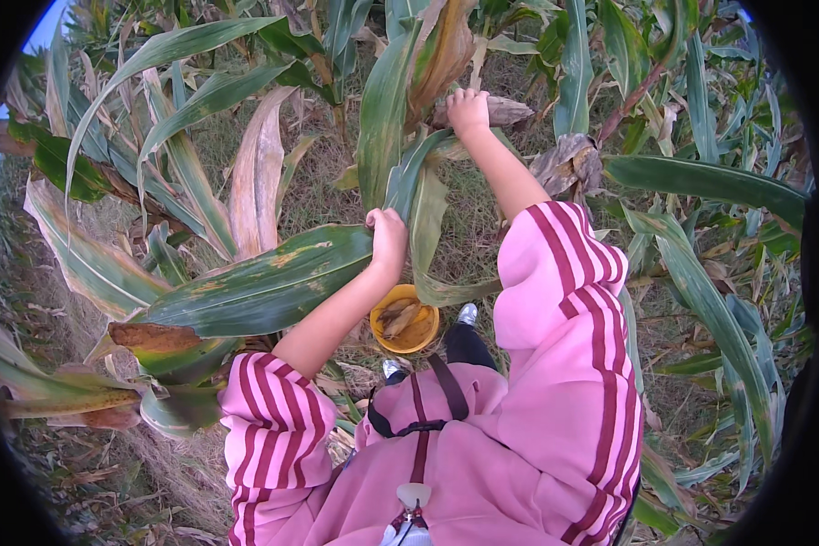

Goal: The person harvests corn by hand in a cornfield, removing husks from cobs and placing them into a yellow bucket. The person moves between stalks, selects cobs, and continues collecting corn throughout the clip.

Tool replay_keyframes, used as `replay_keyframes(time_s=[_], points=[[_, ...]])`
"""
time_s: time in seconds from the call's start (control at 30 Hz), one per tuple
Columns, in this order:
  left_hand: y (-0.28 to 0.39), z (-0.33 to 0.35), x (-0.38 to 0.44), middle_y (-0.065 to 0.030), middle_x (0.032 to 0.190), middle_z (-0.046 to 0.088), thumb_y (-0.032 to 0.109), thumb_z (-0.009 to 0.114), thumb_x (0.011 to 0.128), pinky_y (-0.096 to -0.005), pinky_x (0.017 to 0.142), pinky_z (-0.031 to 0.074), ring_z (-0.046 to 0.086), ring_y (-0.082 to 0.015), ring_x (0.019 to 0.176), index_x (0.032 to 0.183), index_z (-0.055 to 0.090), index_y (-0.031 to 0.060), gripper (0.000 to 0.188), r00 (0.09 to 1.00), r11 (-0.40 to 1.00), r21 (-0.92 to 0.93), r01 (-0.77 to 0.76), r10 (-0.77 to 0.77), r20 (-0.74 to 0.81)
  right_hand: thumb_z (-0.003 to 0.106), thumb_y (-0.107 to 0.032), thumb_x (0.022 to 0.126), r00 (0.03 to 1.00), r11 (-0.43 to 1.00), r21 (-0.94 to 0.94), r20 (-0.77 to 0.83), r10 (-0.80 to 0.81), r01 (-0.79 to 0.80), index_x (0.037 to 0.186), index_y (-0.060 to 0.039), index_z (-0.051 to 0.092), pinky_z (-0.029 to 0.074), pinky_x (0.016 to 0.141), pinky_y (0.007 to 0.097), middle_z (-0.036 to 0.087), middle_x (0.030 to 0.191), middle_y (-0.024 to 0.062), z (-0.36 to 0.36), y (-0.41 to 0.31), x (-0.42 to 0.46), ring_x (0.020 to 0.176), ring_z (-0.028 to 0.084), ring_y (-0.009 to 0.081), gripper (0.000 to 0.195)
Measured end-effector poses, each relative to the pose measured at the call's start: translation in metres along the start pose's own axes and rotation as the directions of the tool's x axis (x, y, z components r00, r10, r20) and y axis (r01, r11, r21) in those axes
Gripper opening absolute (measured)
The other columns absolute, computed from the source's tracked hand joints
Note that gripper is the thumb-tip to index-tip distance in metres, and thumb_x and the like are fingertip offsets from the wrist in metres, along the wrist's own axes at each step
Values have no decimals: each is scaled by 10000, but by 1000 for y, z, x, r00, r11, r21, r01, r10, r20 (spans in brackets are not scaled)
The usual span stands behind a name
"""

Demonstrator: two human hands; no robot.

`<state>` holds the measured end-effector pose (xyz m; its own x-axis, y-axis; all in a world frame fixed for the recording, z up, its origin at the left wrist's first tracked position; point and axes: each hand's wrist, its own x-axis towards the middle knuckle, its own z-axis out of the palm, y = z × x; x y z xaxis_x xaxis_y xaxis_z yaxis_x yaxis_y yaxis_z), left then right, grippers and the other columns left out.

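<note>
My right hand [467, 109] is wrapped over an ear of maize in a dry, pale brown husk [508, 111], which points to the right from its stalk. Lower and to the left, my left hand [388, 239] has its fingers curled round a broad green maize leaf [273, 276]. The leaf stretches leftward, with yellow flecks. Beneath my hands, on the ground near my feet, stands a round yellow bucket [426, 332]. Inside it lie dry-husked maize ears [401, 317]; how many is unclear.
Tall maize plants crowd both sides, their long leaves [710, 184] arching across. A withered brown husk or leaf clump [573, 164] hangs beside my right forearm. A curling leaf [428, 239] droops between my arms. Dry grass [327, 184] covers the ground.
</note>
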<state>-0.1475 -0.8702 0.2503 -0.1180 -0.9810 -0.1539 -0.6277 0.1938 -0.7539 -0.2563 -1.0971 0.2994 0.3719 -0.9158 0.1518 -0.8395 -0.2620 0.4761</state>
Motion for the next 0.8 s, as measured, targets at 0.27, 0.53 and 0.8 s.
replay_keyframes(time_s=[0.27, 0.53, 0.8], points=[[6, 20, 13, -61, 828, 578, 168, 500, 792, -370, 652, 361, 568, -206, 762, 853, 658, 105, 180, 990, 957, -277, -86, 112, 80, 717, -313, 645, 874, 921, 309, 481, 65, -239, 1298, -91, 303, 453, 808, 513, 546, 1164, 99, -5, 49, -17, 1022, 561, 269, 804], [-55, -16, 29, -117, 1351, 310, 395, 681, 645, -445, 1050, 163, 262, -272, 1274, 1350, 250, 106, 875, 990, 870, -492, -28, 91, 105, 711, -415, 569, 846, 537, 678, 515, 139, -501, 1196, -31, 367, 454, 846, 383, 573, 1068, 193, 48, 37, -83, 980, 571, 309, 811], [-64, -69, 20, -140, 1389, 240, 373, 716, 592, -475, 1058, 129, 207, -323, 1296, 1367, 184, 104, 978, 946, 787, -569, -237, 54, -320, 711, -442, 557, 808, 34, 811, 577, 121, -584, 1224, 94, 361, 402, 899, 327, 517, 1158, 226, 111, 14, -117, 1054, 528, 299, 925]])
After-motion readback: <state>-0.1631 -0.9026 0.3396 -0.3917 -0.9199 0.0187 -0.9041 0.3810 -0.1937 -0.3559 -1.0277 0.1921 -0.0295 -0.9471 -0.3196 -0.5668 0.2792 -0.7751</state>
